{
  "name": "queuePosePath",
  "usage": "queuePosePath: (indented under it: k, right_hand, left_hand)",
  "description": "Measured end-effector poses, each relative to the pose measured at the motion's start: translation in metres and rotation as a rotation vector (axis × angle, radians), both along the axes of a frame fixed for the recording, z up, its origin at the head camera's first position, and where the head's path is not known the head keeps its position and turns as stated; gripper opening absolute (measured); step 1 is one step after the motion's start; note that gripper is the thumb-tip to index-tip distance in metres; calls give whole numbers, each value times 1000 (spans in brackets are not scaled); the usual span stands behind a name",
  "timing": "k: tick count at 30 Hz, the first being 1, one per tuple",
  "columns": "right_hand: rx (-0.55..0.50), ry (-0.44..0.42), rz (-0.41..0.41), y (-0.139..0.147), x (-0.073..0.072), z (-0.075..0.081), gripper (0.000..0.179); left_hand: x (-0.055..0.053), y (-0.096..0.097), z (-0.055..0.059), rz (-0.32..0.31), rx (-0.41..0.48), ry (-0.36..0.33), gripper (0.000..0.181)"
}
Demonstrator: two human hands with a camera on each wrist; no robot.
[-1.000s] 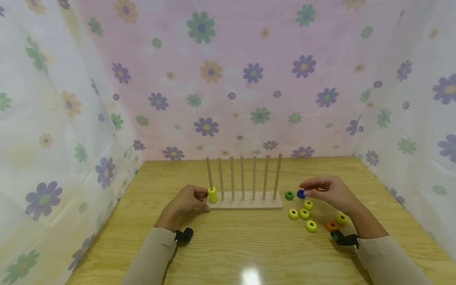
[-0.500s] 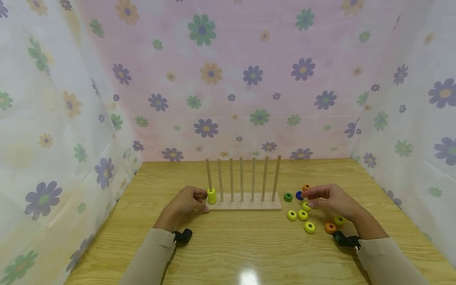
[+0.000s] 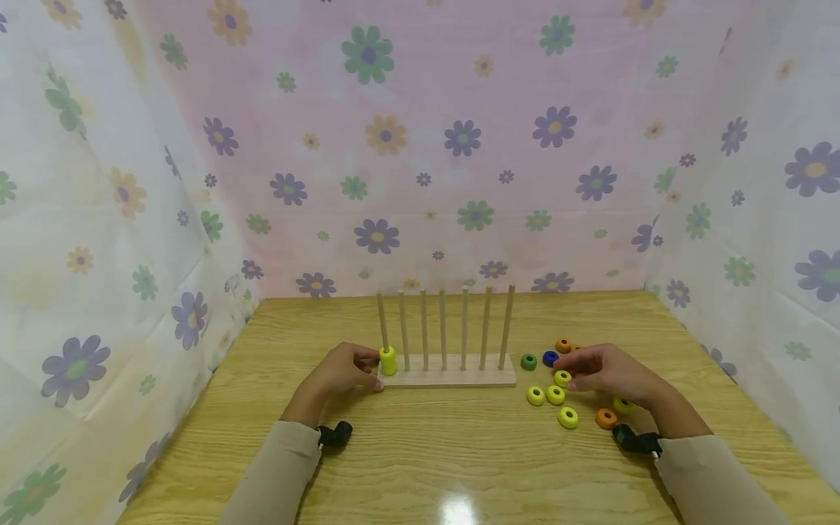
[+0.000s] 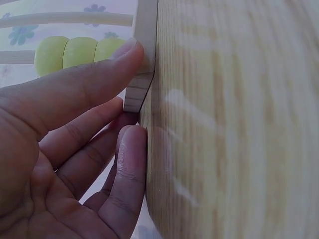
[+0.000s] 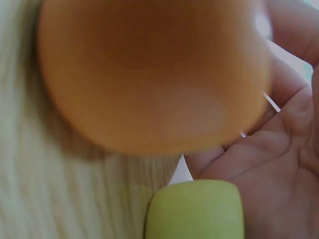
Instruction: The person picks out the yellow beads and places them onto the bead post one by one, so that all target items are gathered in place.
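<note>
My left hand (image 3: 343, 372) holds the left end of a wooden peg rack (image 3: 446, 378). In the left wrist view the thumb (image 4: 107, 79) lies on its base, with the other fingers at the end and underside. Yellow beads (image 4: 79, 52) are stacked on the nearest peg. My right hand (image 3: 613, 372) reaches into the loose beads, thumb and index finger spread around a yellow bead (image 3: 562, 378); whether they touch it is unclear. Beside the index fingertip lies a blue bead (image 3: 550, 359). An orange bead (image 5: 154, 74) hides the right fingertips in the right wrist view.
A green bead (image 3: 528, 362) lies just right of the rack. Several yellow beads and an orange bead (image 3: 607, 418) lie nearer the front, some under the right wrist. Another orange bead (image 3: 563, 345) sits behind the right hand. Flowered curtains (image 3: 453, 146) surround the wooden table (image 3: 407, 452).
My right hand has moved from the blue bead slightly toward the front, to the yellow bead, uncovering an orange bead behind it. The left hand keeps its place on the rack.
</note>
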State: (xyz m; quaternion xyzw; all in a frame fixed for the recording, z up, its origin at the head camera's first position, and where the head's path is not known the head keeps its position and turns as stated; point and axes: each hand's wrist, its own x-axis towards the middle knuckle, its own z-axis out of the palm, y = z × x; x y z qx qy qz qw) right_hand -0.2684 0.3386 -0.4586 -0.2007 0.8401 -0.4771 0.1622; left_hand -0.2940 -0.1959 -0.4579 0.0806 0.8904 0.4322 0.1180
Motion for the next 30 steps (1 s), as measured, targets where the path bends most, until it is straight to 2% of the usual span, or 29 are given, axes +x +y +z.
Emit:
queuePosePath:
  k: [12, 30]
  right_hand:
    - [-13, 7, 70, 4, -2, -4, 47]
    - [64, 70, 29, -6, -2, 1, 43]
  left_hand:
    - [1, 0, 0, -2, 14, -9, 60]
    - [1, -1, 1, -9, 2, 7, 62]
